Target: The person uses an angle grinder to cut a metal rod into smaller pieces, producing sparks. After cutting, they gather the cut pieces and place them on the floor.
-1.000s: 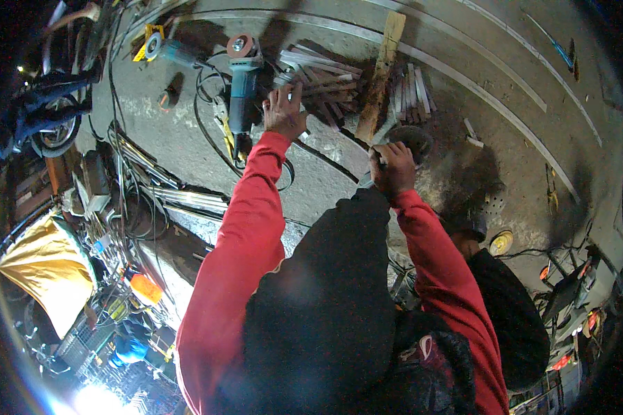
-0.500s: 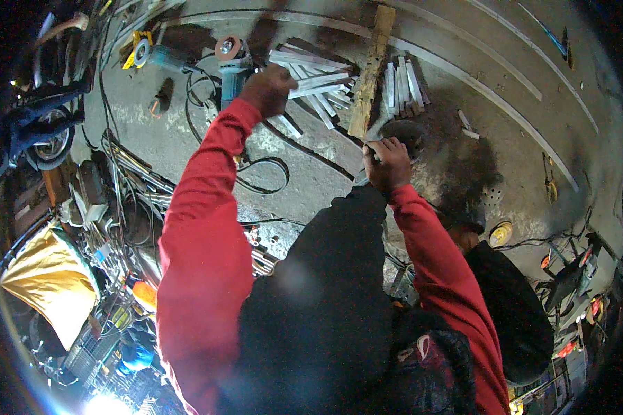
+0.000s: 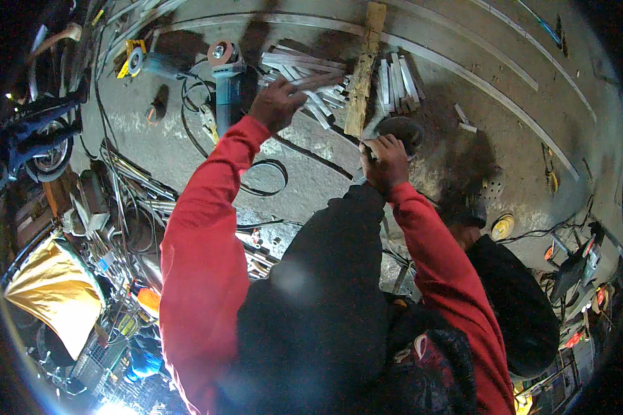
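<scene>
My left hand (image 3: 277, 107) is over the near left side of a pile of short pale metal bars (image 3: 299, 61) on the floor. Its thumb and fingers are apart, close to the end of one brownish bar (image 3: 320, 80); contact is hard to make out. In front of my knee, my right hand (image 3: 387, 162) has its fingers wrapped round what looks like an angle grinder, with a dark round disc (image 3: 403, 131) just beyond the knuckles. Most of that tool's body is hidden by the hand and my dark trouser leg (image 3: 318, 277).
A blue-green grinder (image 3: 228, 93) lies left of the pile, another grinder (image 3: 160, 66) farther left. A wooden plank (image 3: 364, 69) separates the pile from a second bar group (image 3: 396, 83). Black cable loops (image 3: 284, 173), long metal strips (image 3: 457, 68) and a yellow disc (image 3: 503, 227) lie around.
My left hand has drawn back a little toward me and to the right, its thumb now apart from the fingers. The view has shifted slightly; my right hand keeps its place by the knee.
</scene>
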The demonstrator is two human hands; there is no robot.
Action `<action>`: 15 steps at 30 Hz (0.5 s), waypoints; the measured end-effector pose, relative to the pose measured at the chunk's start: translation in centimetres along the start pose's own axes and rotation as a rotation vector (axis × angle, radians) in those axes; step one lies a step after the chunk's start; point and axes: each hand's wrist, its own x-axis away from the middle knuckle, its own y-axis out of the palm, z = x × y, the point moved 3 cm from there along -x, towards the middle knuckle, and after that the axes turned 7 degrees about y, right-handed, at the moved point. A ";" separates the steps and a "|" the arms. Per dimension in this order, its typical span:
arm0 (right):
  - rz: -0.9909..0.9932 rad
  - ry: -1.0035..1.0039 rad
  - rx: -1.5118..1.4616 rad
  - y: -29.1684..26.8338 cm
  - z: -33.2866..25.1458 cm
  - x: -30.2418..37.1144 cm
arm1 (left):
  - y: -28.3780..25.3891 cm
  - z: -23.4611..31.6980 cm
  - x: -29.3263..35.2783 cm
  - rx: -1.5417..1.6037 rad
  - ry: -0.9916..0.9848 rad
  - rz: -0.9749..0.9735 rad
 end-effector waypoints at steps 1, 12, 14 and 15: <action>0.001 -0.005 0.015 0.0 0.0 0.0 | -0.7 -0.1 -1.0 -0.051 0.013 0.076; 0.012 -0.003 -0.021 -0.2 -0.1 0.0 | -1.0 -3.9 -7.0 -0.121 0.030 -0.311; -0.008 -0.002 -0.024 -0.1 -0.1 -0.1 | -0.9 -4.1 -7.1 -0.110 0.024 -0.347; -0.016 0.003 -0.029 -0.1 -0.1 -0.1 | -0.6 -4.0 -7.0 -0.091 0.016 -0.414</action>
